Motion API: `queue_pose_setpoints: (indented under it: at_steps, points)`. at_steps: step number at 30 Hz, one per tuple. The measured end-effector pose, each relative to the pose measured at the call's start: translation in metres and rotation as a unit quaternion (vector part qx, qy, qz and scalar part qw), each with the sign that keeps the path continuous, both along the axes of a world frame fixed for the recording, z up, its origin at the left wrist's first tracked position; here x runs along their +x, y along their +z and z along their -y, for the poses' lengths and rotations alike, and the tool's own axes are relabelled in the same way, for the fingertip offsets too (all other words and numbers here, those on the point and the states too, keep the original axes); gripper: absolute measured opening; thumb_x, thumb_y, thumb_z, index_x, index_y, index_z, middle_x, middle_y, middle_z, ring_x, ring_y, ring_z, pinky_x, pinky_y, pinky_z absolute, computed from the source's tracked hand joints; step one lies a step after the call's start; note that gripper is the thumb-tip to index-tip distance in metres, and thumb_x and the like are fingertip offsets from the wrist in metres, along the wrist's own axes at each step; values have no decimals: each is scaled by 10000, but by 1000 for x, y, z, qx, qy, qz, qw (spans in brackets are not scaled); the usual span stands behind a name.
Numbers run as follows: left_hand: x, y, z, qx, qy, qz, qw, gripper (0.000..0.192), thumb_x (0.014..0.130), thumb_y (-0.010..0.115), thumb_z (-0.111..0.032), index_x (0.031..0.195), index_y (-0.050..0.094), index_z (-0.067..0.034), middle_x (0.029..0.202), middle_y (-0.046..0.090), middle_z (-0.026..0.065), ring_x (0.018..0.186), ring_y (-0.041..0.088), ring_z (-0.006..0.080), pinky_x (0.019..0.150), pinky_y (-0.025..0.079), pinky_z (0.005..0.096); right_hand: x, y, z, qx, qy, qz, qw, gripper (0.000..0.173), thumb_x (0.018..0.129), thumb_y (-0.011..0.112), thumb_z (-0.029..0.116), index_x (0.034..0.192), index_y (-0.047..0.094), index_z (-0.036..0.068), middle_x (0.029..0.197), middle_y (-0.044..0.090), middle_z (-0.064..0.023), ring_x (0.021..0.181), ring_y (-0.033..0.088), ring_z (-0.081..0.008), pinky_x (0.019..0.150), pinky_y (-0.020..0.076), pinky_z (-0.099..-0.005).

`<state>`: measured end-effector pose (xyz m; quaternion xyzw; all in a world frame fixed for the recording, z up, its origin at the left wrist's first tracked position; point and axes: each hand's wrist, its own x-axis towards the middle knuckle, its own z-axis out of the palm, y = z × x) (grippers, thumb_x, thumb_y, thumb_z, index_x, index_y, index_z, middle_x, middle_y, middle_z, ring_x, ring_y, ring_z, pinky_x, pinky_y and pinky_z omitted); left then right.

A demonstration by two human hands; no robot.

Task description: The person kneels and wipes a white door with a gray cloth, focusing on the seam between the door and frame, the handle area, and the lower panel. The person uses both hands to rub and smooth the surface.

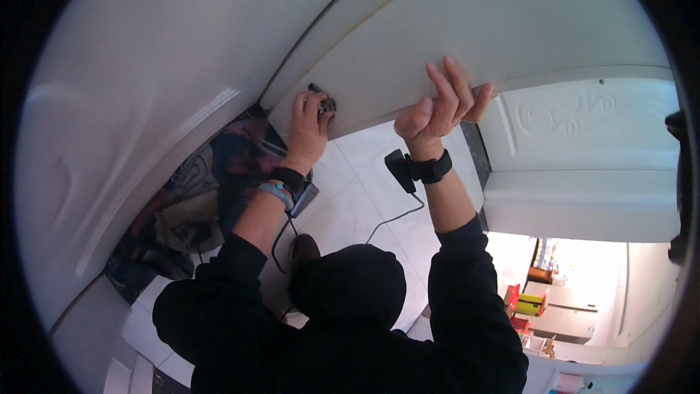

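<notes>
A white door stands before me, its lower edge running across the view. My left hand is closed around a small dark, patterned fitting on the door face. It looks like a door handle, but my fingers hide part of it. At the door's edge, my right hand rests with its fingers apart. Some fingers lie against the face and one reaches past the edge. Each wrist wears a black strap with a small dark device, the right one trailing a cable.
A dark patterned mat or cloth lies on the left beside a white moulded panel. White tiles cover the floor, where a dark shoe shows. Another embossed white panel stands right, above a bright room with cabinets.
</notes>
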<state>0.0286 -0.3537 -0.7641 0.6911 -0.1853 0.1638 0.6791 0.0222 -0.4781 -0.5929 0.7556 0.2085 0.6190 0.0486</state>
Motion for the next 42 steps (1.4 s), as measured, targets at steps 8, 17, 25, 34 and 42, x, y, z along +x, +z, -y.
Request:
queue_pose_setpoints:
  at_steps: [8,17,25,34,42]
  points:
    - [47,76,1,-59,-2,84,995,274,854,607,9,1111,515,-18,1060,491,192,1004,503,398,866,438,442,-6,28,-7,5,9,-12,1000,292,880,405,212,1014,638,98,1207,632,-69,1335,331,-269,1166,68,-445]
    - [41,36,-20,41,21,-75,996,260,844,626,1,1085,531,-20,1043,519,184,1009,513,406,856,441,456,-1,35,-4,-33,-12,1,999,181,866,508,27,892,640,148,1085,695,-3,1317,352,-240,1172,27,-466]
    - [47,60,0,-105,44,52,992,298,769,703,23,1040,592,-33,1036,559,155,948,570,366,807,477,400,-1,31,1,-8,-23,-6,1000,184,830,550,84,857,702,185,1009,721,39,1299,372,-235,1182,13,-449]
    - [42,57,-20,-62,21,-8,998,237,810,690,-32,1023,586,-18,1002,572,164,961,570,366,816,475,397,-5,32,-4,-12,-37,-22,999,188,821,549,99,897,705,170,1028,717,39,1311,347,-231,1183,-2,-450]
    - [37,39,-10,-70,49,47,995,275,752,623,85,1000,590,-29,1003,563,161,950,573,375,819,474,409,-6,24,3,-50,-36,-32,998,179,862,511,90,933,668,141,1052,702,8,1352,296,-230,1171,-9,-448]
